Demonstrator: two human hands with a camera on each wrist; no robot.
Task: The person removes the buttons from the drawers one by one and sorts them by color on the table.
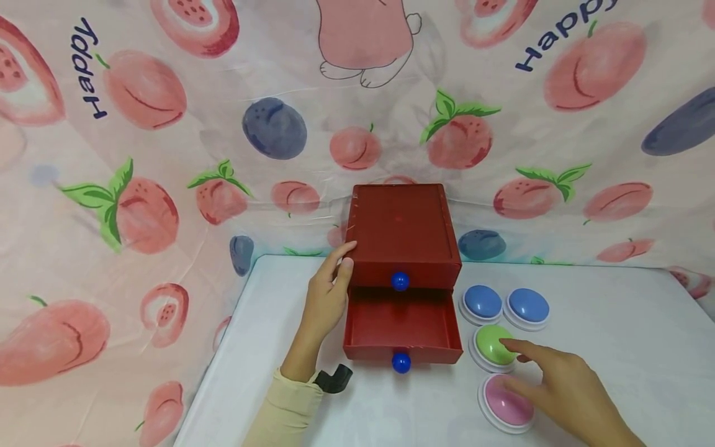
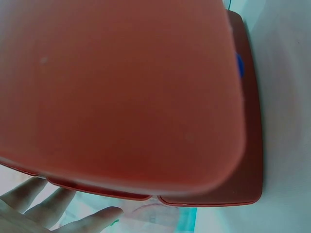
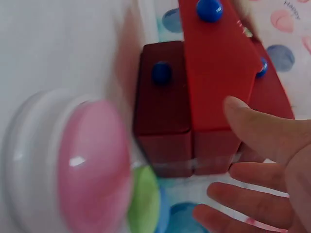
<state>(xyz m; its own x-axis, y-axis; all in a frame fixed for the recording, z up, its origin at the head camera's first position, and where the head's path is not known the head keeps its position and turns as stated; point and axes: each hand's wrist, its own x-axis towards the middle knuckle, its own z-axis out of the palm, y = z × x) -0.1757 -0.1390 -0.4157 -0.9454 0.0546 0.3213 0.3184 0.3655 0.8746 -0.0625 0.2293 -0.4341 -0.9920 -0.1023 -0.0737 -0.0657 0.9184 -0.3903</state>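
A red drawer cabinet with blue knobs stands against the fruit-print cloth. One drawer below the top one is pulled out, and its visible inside holds nothing. In the right wrist view this pulled-out drawer is the middle of three tiers. My left hand rests along the cabinet's left side, fingers extended and thumb near its front edge. My right hand hovers over the green push button and the pink push button, fingers loosely spread and holding nothing.
Two blue push buttons with white bases sit right of the cabinet, behind the green one. A black strap end sticks out at the left wrist. The white table meets the hanging cloth at the back.
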